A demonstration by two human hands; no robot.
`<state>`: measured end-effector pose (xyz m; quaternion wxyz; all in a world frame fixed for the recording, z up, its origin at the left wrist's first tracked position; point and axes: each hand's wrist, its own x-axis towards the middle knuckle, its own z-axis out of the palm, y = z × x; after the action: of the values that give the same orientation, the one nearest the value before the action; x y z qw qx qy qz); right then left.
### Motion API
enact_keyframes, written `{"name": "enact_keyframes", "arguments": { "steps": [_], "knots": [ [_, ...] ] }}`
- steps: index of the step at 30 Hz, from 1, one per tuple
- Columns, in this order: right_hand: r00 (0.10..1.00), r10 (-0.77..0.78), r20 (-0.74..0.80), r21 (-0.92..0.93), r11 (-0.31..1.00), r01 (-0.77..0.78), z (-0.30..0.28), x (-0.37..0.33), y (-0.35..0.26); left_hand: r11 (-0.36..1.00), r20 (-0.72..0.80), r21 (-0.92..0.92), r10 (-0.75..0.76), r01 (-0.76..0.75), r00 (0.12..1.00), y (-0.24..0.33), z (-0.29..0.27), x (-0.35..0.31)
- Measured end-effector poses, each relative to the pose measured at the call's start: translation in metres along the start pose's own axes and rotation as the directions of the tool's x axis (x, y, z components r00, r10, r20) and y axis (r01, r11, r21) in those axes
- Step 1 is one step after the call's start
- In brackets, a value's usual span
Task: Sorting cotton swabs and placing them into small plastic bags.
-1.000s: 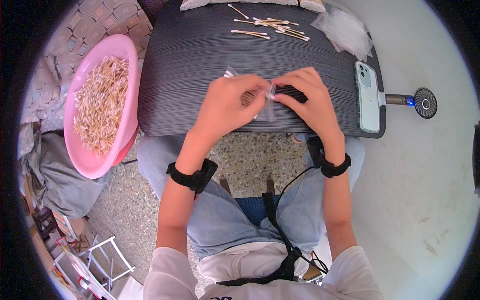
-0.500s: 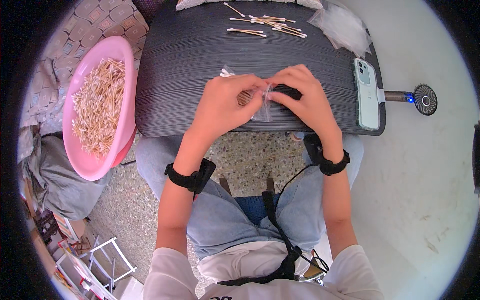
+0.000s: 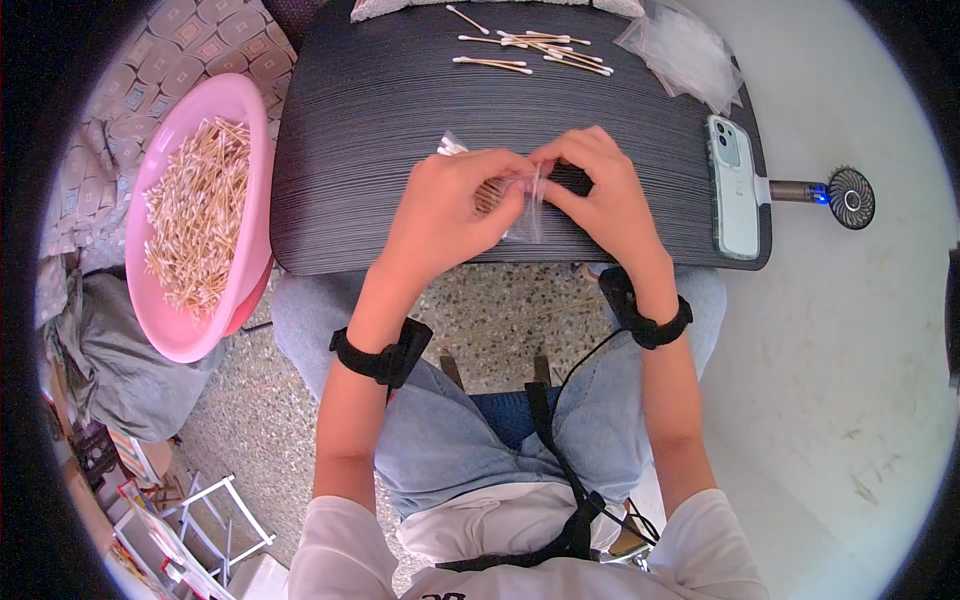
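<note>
Swab bag (image 3: 524, 205) | upright, long axis vertical | left hand (image 3: 445, 205), right hand (image 3: 605, 195) fingers pinching it

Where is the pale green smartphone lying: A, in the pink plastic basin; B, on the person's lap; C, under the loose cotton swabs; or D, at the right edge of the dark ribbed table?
D: the pale green smartphone lies flat at the right edge of the dark ribbed table, beside the small handheld fan.
</note>
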<state>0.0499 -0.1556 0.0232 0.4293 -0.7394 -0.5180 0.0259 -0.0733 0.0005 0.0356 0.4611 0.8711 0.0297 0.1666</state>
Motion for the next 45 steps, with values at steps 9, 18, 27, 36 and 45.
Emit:
{"name": "enact_keyframes", "arguments": {
  "steps": [9,18,27,36,45],
  "knots": [
    [0.993,0.092,-0.078,0.085,0.993,-0.086,0.004,-0.002,-0.005,0.987,-0.091,0.022,0.163,-0.162,0.982,-0.003,0.004,0.0],
    [0.974,0.149,-0.173,0.522,0.852,-0.038,0.007,0.002,-0.002,0.98,-0.197,-0.195,0.007,-0.046,0.98,-0.008,-0.005,0.002],
    [0.947,0.305,-0.098,0.896,0.441,-0.049,-0.001,0.003,-0.009,0.99,0.039,-0.126,0.063,-0.058,0.997,-0.002,-0.013,0.004],
    [0.957,0.288,-0.029,0.812,0.565,-0.146,0.008,0.001,-0.012,0.621,-0.068,-0.783,-0.129,0.027,0.989,-0.004,0.015,0.005],
    [0.95,0.309,-0.042,0.864,0.489,-0.121,0.015,0.0,-0.014,0.713,-0.189,-0.699,-0.105,-0.059,0.976,-0.002,0.027,0.006]
  ]
}}
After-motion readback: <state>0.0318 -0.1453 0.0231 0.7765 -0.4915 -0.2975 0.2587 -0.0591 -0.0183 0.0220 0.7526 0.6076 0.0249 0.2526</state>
